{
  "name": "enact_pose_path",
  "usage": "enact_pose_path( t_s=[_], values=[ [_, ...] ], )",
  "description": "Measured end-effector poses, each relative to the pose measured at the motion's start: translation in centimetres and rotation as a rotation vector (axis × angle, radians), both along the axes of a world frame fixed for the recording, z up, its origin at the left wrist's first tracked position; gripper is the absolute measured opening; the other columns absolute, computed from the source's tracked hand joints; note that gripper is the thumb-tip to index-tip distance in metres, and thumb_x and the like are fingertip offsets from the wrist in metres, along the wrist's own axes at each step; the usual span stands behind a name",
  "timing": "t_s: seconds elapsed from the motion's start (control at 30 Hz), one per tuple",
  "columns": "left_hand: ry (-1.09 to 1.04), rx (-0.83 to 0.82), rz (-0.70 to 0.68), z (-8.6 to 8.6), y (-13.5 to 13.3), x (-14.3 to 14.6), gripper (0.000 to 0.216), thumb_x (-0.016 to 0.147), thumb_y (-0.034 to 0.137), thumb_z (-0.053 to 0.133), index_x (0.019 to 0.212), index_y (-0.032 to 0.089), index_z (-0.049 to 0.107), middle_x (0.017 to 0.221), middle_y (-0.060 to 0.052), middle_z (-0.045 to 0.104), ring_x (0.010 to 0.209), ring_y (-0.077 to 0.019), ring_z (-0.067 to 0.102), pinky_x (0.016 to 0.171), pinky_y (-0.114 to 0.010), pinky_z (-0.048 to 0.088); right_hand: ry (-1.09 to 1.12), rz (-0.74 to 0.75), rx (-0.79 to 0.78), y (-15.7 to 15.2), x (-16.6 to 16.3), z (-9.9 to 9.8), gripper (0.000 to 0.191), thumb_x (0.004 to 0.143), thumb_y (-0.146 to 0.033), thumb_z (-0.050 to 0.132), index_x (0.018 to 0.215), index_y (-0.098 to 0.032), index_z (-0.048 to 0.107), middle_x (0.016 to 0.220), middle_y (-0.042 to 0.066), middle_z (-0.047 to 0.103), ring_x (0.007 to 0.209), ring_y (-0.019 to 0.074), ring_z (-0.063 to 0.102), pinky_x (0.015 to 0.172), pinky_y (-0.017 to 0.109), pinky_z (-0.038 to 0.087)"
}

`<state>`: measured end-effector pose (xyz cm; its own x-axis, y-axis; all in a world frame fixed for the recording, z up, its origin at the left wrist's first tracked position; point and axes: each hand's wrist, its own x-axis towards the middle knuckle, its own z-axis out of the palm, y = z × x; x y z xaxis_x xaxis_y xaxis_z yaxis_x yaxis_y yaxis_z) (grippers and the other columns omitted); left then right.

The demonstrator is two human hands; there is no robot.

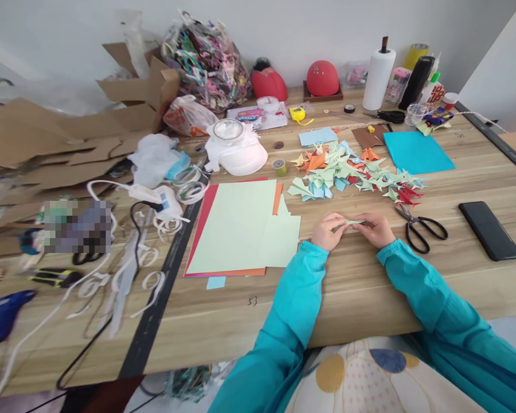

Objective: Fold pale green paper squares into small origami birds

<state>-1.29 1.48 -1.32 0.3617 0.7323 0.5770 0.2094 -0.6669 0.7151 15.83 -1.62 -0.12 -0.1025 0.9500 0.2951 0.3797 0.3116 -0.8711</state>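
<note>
My left hand [328, 230] and my right hand [376, 229] meet on the wooden table [361, 287], both pinching a small folded strip of pale green paper [351, 223] pressed against the tabletop. Both arms wear teal sleeves. Just beyond the hands lies a pile of several folded paper figures [352, 172] in green, orange, blue and red. A stack of pale green, orange and red paper sheets [241, 226] lies to the left of my left hand. Black scissors [421, 226] rest right of my right hand.
A black phone [489, 230] lies at the right. A blue sheet [417, 152], paper towel roll [378, 77], red domes [322, 77] and bottles stand at the back. Cardboard [47, 137], a white mask [236, 152], cables and a blue glue gun [2, 315] crowd the left.
</note>
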Motion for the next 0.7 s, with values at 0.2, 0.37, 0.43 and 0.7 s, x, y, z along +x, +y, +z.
enact_pose_path(
  t_s=[0.2,0.37,0.43,0.7],
  values=[
    [0.207,0.205,0.084,-0.1,0.2,-0.4,0.019,0.079,0.030,0.056,0.091,0.019,0.067,0.085,-0.007,0.064,0.080,-0.0168,0.054,0.074,-0.033,0.044,-0.251,0.025,0.168,0.1,0.4,-0.3,0.024,0.083,-0.036,0.052,0.093,-0.022,0.068,0.082,0.007,0.069,0.077,0.0187,0.064,0.071,0.031,0.052],
    [0.398,0.256,0.103,0.1,0.2,-0.6,0.022,0.083,0.031,0.050,0.090,0.019,0.067,0.084,-0.007,0.064,0.080,-0.0176,0.053,0.072,-0.034,0.040,-0.326,0.033,0.209,0.1,0.3,-0.6,0.023,0.085,-0.033,0.049,0.096,-0.024,0.067,0.086,0.006,0.070,0.080,0.0181,0.065,0.073,0.030,0.051],
    [0.438,0.271,0.106,0.1,0.2,-0.7,0.022,0.084,0.031,0.049,0.089,0.018,0.066,0.086,-0.007,0.064,0.082,-0.0183,0.053,0.073,-0.034,0.039,-0.336,0.022,0.226,0.2,0.3,-0.9,0.023,0.086,-0.032,0.049,0.096,-0.024,0.067,0.085,0.005,0.069,0.079,0.0178,0.064,0.073,0.030,0.051],
    [0.430,0.321,0.101,-0.3,0.2,-0.4,0.020,0.085,0.021,0.045,0.086,0.018,0.064,0.081,-0.005,0.067,0.083,-0.0171,0.055,0.088,-0.039,0.035,-0.376,-0.003,0.288,0.6,0.3,-1.9,0.021,0.086,-0.030,0.049,0.092,-0.021,0.067,0.082,0.006,0.070,0.077,0.0174,0.064,0.071,0.028,0.051]
  ],
)
